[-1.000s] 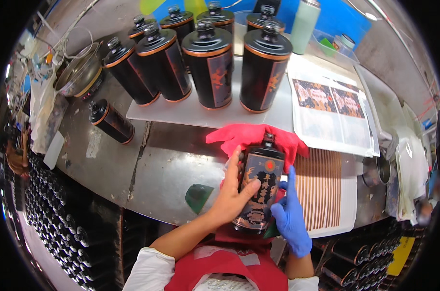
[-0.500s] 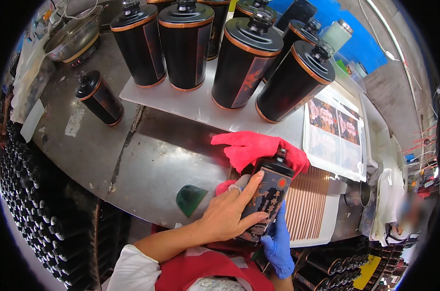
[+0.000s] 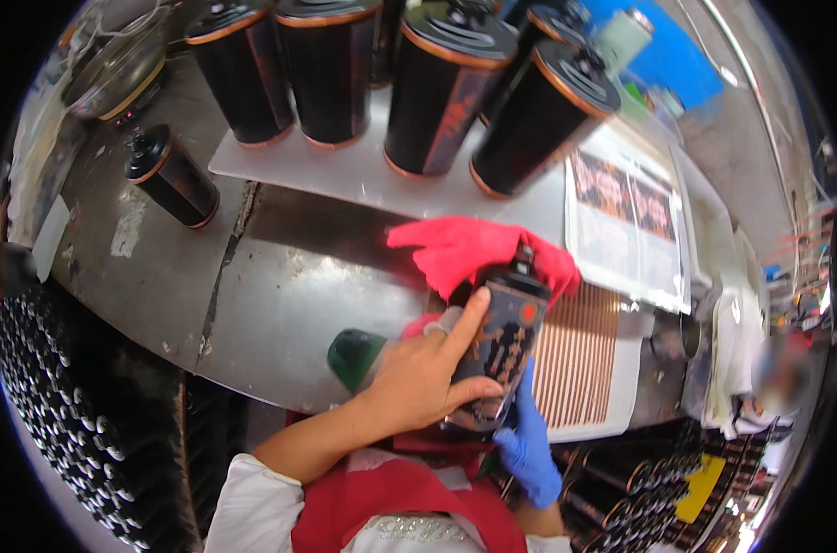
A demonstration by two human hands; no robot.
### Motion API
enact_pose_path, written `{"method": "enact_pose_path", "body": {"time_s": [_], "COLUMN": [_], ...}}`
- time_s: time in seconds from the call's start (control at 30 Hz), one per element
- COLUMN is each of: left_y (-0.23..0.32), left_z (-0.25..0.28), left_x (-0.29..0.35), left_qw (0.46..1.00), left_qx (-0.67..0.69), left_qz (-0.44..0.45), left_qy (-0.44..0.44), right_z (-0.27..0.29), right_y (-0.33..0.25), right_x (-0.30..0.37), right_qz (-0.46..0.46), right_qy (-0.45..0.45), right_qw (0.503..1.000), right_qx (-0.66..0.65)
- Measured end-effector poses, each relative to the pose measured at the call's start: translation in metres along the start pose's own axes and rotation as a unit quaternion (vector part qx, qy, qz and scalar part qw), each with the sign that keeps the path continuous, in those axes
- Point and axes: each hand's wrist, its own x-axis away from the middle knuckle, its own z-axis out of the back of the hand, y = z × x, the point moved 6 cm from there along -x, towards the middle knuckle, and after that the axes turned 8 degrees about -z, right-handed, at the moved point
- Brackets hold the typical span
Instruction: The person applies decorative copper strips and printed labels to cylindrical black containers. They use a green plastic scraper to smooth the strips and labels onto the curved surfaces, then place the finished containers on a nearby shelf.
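A black bottle [image 3: 492, 359] with copper trim and a decorated label lies tilted in front of me, its neck pointing away. My bare left hand [image 3: 423, 378] grips it from the left. The index finger and thumb spread over the label; the other fingers bend at its side, partly hidden. My right hand [image 3: 529, 447], in a blue glove, is at the lower right side of the bottle, its fingertips hidden behind it. A pink-red cloth [image 3: 455, 247] lies behind and around the neck. Near my left wrist lies a dark green flat piece [image 3: 352, 358].
Several large black bottles [image 3: 326, 83] stand on a raised white board [image 3: 335, 173]. One smaller bottle [image 3: 171, 175] stands at left near a metal pan [image 3: 114, 69]. Printed label sheets [image 3: 621, 198] and a brown-striped sheet [image 3: 580, 355] lie at right. Many bottles [image 3: 59, 433] fill the lower left.
The whole view has shifted, so the things on the table sit slightly higher and further left. Both hands keep about the same places on the bottle.
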Motion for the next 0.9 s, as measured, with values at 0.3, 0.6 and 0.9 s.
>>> {"method": "enact_pose_path", "body": {"time_s": [0.3,0.6,0.9], "left_y": [0.021,0.002,0.026], "left_z": [0.006,-0.014,-0.036], "left_x": [0.01,0.043,0.021], "left_qw": [0.99,0.996,0.911], "left_qx": [-0.015,0.091,0.407], "left_qz": [-0.134,0.009,0.053], "left_qy": [0.03,-0.015,-0.036], "right_z": [0.018,0.044,0.032], "right_y": [-0.024,0.001,-0.002], "right_x": [0.006,-0.008,-0.007], "right_qz": [0.066,0.001,0.062], "right_qy": [0.106,0.042,0.024], "right_qw": [0.98,0.997,0.998], "right_qx": [0.153,0.071,0.016]}}
